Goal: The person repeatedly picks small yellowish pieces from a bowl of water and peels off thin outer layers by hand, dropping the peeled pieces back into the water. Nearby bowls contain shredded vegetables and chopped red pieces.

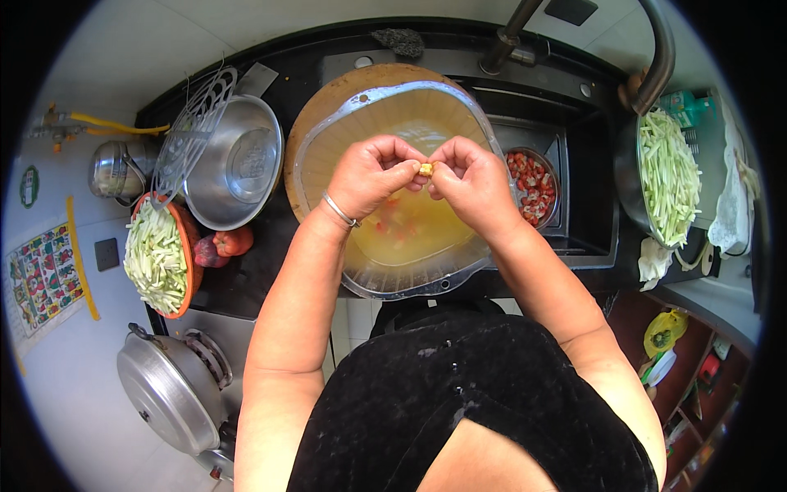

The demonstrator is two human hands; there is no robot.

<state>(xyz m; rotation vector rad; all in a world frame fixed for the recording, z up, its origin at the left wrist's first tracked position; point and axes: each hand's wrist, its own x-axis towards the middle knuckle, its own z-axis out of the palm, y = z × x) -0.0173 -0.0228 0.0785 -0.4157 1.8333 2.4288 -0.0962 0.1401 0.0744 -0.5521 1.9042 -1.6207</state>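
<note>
Above a clear plastic basin [320, 178], my left hand [378, 175] and my right hand [473, 181] meet fingertip to fingertip. Between them they pinch a small yellow-and-white piece of food [425, 170]; its kind is too small to tell. Cloudy yellowish water [424, 240] fills the lower part of the basin. Several red pieces [393, 226] lie in the water, partly hidden below my hands. A round wooden board [301, 129] shows under the basin's left and far edges. A metal bracelet [339, 210] circles my left wrist.
Right of the basin, the black sink [587, 203] holds a metal bowl of red pieces [532, 187]. Cut pale-green strips fill an orange bowl [190, 258] at left and a metal bowl [627, 166] at right. A steel basin [246, 163] and faucet [501, 49] stand nearby.
</note>
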